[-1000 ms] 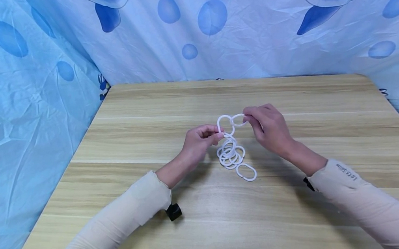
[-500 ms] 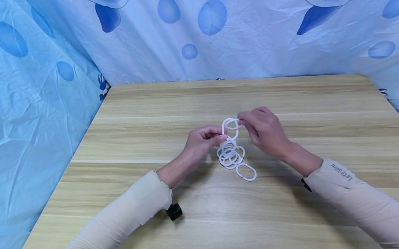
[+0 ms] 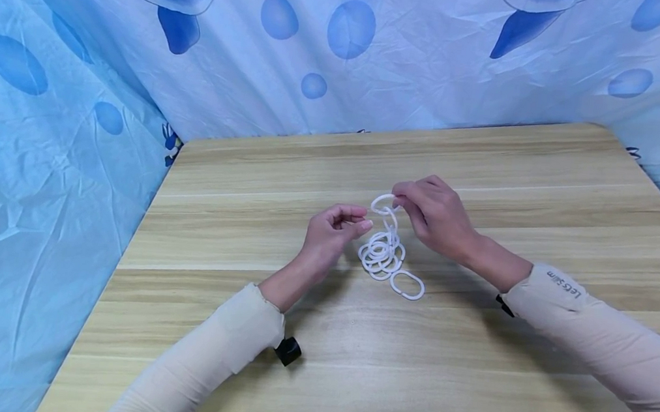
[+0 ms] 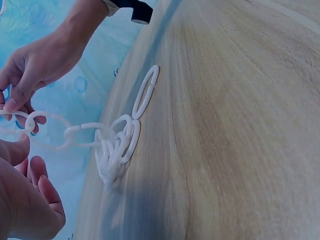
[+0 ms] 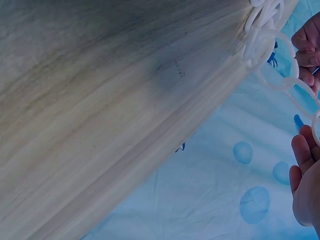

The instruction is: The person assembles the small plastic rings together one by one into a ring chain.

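Observation:
My right hand pinches the top white oval plastic link of a chain between thumb and fingers. From that link the chain hangs down to a heap of white links on the wooden table. My left hand is just left of the raised chain, its thumb and fingers slightly parted with nothing between them. One separate link lies beside the heap, with a small gap in its oval. In the right wrist view the hanging links run between the two hands.
The wooden table stretches out on all sides of the heap. Behind and to the left hangs a blue curtain with spots and sea-animal prints. A black wrist camera sits under the left sleeve.
The right hand has moved slightly left with the top link. My left hand has let go of the chain, and the second link now hangs below the first, away from the left fingers.

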### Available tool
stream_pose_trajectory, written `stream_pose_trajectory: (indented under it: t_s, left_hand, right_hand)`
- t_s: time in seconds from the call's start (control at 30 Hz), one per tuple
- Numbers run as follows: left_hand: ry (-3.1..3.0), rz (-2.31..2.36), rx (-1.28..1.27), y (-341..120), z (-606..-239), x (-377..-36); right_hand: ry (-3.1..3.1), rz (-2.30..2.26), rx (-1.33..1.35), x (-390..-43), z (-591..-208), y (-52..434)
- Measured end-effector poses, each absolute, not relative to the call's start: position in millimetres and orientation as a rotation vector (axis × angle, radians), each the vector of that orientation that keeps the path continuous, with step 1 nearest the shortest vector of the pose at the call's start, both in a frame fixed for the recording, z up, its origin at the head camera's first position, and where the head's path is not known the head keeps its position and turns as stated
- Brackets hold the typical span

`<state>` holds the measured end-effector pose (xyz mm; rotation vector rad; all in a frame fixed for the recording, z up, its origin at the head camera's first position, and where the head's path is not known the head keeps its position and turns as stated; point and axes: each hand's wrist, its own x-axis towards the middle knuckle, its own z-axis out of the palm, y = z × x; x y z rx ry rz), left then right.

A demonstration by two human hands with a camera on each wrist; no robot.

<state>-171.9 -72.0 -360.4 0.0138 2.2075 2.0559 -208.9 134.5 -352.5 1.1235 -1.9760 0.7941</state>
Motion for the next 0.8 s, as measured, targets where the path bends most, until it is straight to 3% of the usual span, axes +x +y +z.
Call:
stream_pose_trajectory:
  t_s: [0.8]
  left_hand:
    - [2.173, 2.198, 0.122, -66.7, -358.6, -168.7]
  right_hand:
    - [-2.180, 1.060, 1.053, -190.2, -347.4, 121.0]
